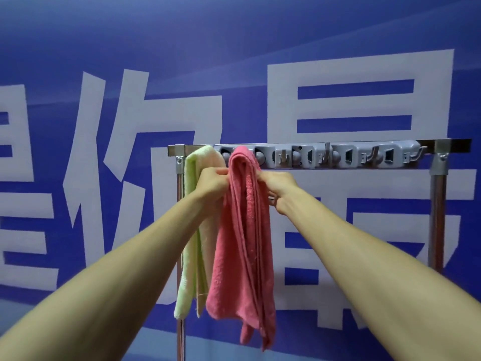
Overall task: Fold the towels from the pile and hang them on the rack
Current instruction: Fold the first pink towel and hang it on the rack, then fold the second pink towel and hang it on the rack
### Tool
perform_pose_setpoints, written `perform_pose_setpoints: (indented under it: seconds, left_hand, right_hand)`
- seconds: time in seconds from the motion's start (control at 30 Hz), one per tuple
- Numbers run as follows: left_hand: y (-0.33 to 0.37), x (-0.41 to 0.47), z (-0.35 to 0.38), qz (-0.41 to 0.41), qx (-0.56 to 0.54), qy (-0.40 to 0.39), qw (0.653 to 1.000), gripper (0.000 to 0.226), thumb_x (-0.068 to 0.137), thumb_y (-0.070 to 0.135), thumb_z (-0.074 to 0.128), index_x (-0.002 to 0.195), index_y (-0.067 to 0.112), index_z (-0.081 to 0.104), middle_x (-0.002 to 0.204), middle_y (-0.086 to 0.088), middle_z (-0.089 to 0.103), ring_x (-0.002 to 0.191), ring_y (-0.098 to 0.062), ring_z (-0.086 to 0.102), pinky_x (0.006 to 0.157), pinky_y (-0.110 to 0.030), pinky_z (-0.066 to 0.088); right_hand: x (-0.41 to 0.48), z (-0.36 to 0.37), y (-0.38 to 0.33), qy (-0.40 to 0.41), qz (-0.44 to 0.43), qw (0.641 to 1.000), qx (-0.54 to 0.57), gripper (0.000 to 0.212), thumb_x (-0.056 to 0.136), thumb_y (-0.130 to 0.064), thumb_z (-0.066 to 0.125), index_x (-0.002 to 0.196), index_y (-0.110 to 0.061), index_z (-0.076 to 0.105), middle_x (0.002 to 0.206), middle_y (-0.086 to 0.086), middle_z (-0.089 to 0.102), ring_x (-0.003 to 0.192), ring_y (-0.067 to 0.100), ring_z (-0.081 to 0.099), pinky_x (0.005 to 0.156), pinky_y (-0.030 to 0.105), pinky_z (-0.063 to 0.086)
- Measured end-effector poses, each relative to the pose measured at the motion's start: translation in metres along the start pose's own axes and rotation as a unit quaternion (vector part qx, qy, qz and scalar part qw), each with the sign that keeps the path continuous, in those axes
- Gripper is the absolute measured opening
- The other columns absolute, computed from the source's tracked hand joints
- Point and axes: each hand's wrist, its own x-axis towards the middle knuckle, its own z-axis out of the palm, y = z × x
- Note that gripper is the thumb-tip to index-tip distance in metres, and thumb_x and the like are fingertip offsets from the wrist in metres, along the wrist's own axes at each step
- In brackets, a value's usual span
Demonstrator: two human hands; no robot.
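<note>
While the pink towel hangs from the rack beside the green towel, left hand and right hand pinch its sides; uneven layers could slip off once released.

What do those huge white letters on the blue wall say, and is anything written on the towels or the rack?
"你": the one whole white character on the blue wall, left of centre.
To its right a large white character, partly hidden behind the rack: cannot be read with certainty.
At the far left a character cut off by the picture's edge: unreadable.
Pink towel, green towel, grey hook strip: no text visible.
</note>
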Motion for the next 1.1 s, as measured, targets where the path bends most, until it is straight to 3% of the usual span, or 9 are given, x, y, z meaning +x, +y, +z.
perform_pose_setpoints:
  seconds: [0.03, 0.13, 0.23, 0.4, 0.5, 0.57, 0.77, 0.9, 1.1]
  left_hand:
    - [0.000, -0.006, -0.003, -0.004, -0.023, -0.015, 1.000, 0.024, 0.089, 0.005, 0.061, 0.065, 0.007, 0.066, 0.047, 0.004, 0.059, 0.046, -0.007, 0.053, 0.049, -0.019, 0.046]
    - [-0.008, -0.028, -0.015, -0.016, -0.083, -0.014, 0.996, 0.017, 0.090, 0.014, 0.059, 0.097, 0.008, 0.073, 0.089, -0.007, 0.072, 0.082, -0.017, 0.065, 0.083, -0.031, 0.054]
    - [-0.016, -0.059, -0.023, -0.031, -0.098, 0.084, 0.991, 0.027, 0.090, 0.014, 0.059, 0.117, 0.012, 0.064, 0.107, -0.005, 0.068, 0.091, -0.014, 0.062, 0.075, -0.022, 0.049]
    - [-0.011, -0.113, -0.024, -0.038, -0.118, 0.062, 0.990, 0.014, 0.094, 0.015, 0.055, 0.100, 0.012, 0.067, 0.079, 0.000, 0.063, 0.073, -0.013, 0.056, 0.065, -0.022, 0.043]
    - [-0.010, -0.146, -0.019, -0.037, -0.095, 0.004, 0.995, 0.017, 0.093, 0.016, 0.055, 0.101, 0.010, 0.070, 0.078, -0.001, 0.064, 0.077, -0.017, 0.057, 0.071, -0.027, 0.043]
    - [-0.015, -0.168, -0.011, -0.038, -0.071, -0.043, 0.996, 0.019, 0.093, 0.021, 0.056, 0.101, 0.012, 0.071, 0.076, -0.001, 0.064, 0.075, -0.015, 0.057, 0.071, -0.027, 0.043]
    - [-0.063, -0.220, 0.028, -0.128, -0.010, -0.106, 0.986, 0.021, 0.091, 0.022, 0.063, 0.099, 0.005, 0.070, 0.072, -0.003, 0.059, 0.056, -0.012, 0.052, 0.047, -0.019, 0.042]
    - [-0.118, -0.241, 0.058, -0.181, 0.060, -0.177, 0.965, 0.022, 0.091, 0.028, 0.061, 0.102, 0.010, 0.070, 0.075, 0.001, 0.062, 0.067, -0.013, 0.054, 0.063, -0.022, 0.041]
    - [-0.206, -0.274, 0.103, -0.269, 0.067, -0.306, 0.911, 0.025, 0.091, 0.024, 0.061, 0.107, 0.006, 0.068, 0.080, -0.001, 0.065, 0.074, -0.014, 0.058, 0.079, -0.029, 0.043]
  right_hand:
    - [-0.001, -0.001, 0.000, 0.006, -0.008, 1.000, -0.018, 0.013, 0.081, -0.019, 0.075, 0.074, -0.014, 0.065, 0.069, 0.000, 0.063, 0.052, 0.009, 0.055, 0.048, 0.019, 0.046]
    - [-0.014, -0.006, -0.002, 0.041, -0.036, 0.997, -0.052, 0.002, 0.081, -0.012, 0.070, 0.081, -0.011, 0.068, 0.079, 0.006, 0.066, 0.062, 0.014, 0.059, 0.059, 0.026, 0.051]
    - [-0.032, -0.016, -0.004, 0.075, -0.077, 0.986, -0.127, 0.010, 0.075, -0.009, 0.065, 0.081, -0.004, 0.071, 0.078, 0.007, 0.065, 0.069, 0.018, 0.057, 0.064, 0.033, 0.057]
    - [-0.088, -0.036, -0.010, 0.027, -0.121, 0.972, -0.200, 0.017, 0.085, -0.004, 0.060, 0.075, -0.017, 0.066, 0.078, -0.002, 0.063, 0.077, 0.013, 0.057, 0.062, 0.026, 0.053]
    - [-0.122, -0.057, -0.003, -0.002, -0.118, 0.953, -0.278, 0.012, 0.088, -0.006, 0.059, 0.088, -0.014, 0.068, 0.091, 0.005, 0.065, 0.083, 0.015, 0.060, 0.069, 0.028, 0.057]
    - [-0.142, -0.072, 0.010, -0.025, -0.108, 0.943, -0.315, 0.014, 0.088, -0.006, 0.060, 0.097, -0.012, 0.067, 0.096, 0.006, 0.066, 0.086, 0.016, 0.062, 0.065, 0.025, 0.056]
    - [-0.186, -0.125, 0.074, -0.097, -0.005, 0.912, -0.399, 0.034, 0.089, -0.012, 0.063, 0.122, -0.006, 0.060, 0.108, 0.007, 0.062, 0.093, 0.018, 0.062, 0.071, 0.027, 0.056]
    - [-0.192, -0.161, 0.119, -0.155, 0.059, 0.888, -0.428, 0.039, 0.090, -0.014, 0.064, 0.127, -0.004, 0.056, 0.116, 0.008, 0.059, 0.103, 0.023, 0.062, 0.078, 0.031, 0.056]
    - [-0.183, -0.203, 0.231, -0.164, 0.160, 0.883, -0.409, 0.026, 0.090, -0.013, 0.063, 0.115, -0.005, 0.060, 0.107, 0.015, 0.061, 0.086, 0.017, 0.056, 0.067, 0.027, 0.052]
